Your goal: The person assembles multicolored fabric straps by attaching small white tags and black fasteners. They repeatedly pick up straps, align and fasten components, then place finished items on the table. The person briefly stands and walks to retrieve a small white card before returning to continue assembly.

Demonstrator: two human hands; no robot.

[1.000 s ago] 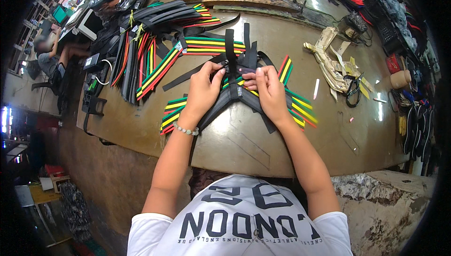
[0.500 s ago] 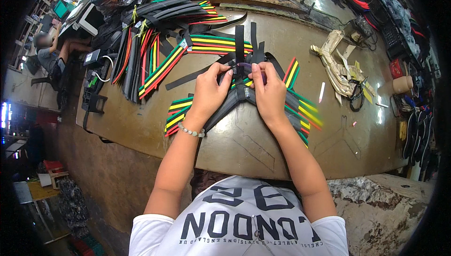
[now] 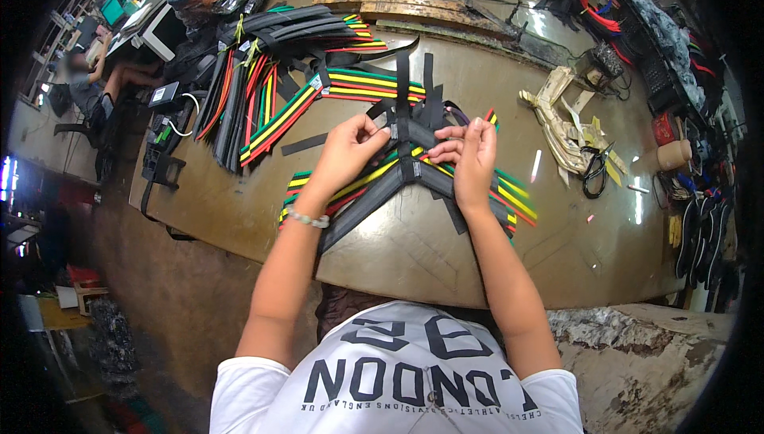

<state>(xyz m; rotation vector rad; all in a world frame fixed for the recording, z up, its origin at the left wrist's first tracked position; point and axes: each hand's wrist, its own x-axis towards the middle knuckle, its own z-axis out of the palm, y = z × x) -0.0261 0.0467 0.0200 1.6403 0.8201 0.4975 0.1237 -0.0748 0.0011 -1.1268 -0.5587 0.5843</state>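
The black-and-striped strap piece (image 3: 360,208) lies on the desk (image 3: 390,263), between the two sets of fingers and partly below them, its padded bands forming a V whose peak sits just below the fingertips. A black strip (image 3: 403,76) crosses that peak and runs upward, past the left fingertips (a small label (image 3: 416,169) sits on the peak beneath). The left hand (image 3: 348,153) has thumb and forefinger pinched together and appears to grip the piece at the strip's left edge, though the exact contact is hidden; the right hand (image 3: 471,165) is loosely spread, its lower fingers reaching toward the strip's right side, with no firm hold visible. Good handling here would mean the left pinch steadying the layers flat while the right fingers work close to the crossing rather than out on the striped ends; such webbing would probably twist or slide if pulled from one side only. The folded striped strap (image 3: 280,120) beyond the left fingers is best kept from tangling with the loose tails. Well right of the right fingers, scissors (image 3: 594,175) lie beside tan pattern pieces (image 3: 549,108), safely away from the webbing.
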